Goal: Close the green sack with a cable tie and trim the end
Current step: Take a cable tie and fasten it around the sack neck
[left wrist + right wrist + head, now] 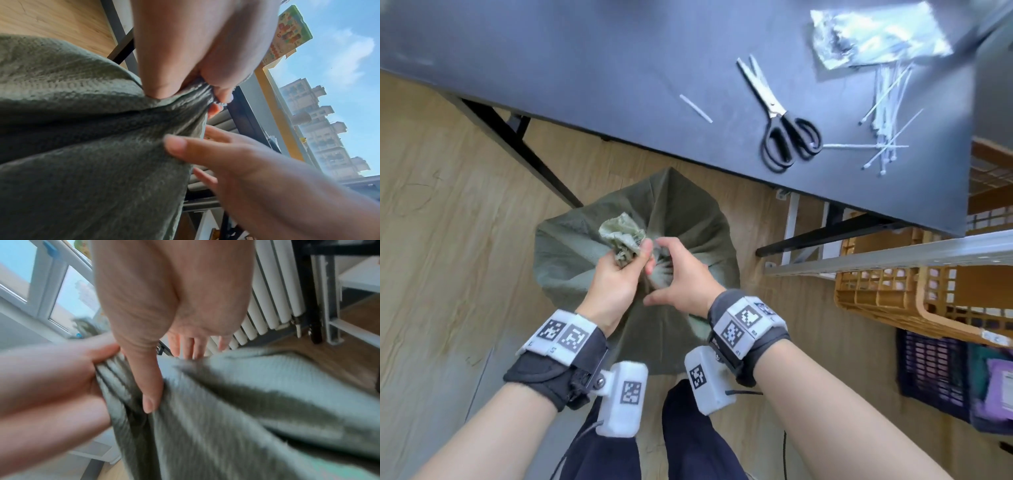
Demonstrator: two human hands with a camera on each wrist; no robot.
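Note:
The green sack (681, 212) stands on the floor in front of my legs, its mouth gathered into a crumpled neck (625, 238). My left hand (635, 255) grips this neck from the left, fingers curled round the bunched fabric (197, 92). My right hand (666, 262) is just right of the neck, fingers fairly straight; its thumb (151, 386) lies against the folds below the left hand's grip. No cable tie shows on the neck. Black-handled scissors (784, 126) and loose white cable ties (883, 120) lie on the dark table (585, 68).
A short white cut-off piece (695, 108) and a clear plastic packet (876, 34) lie on the table. To the right stand an orange basket (887, 294), a dark crate (935, 370) and a grey rail (893, 255). Black table legs (517, 137) stand behind the sack.

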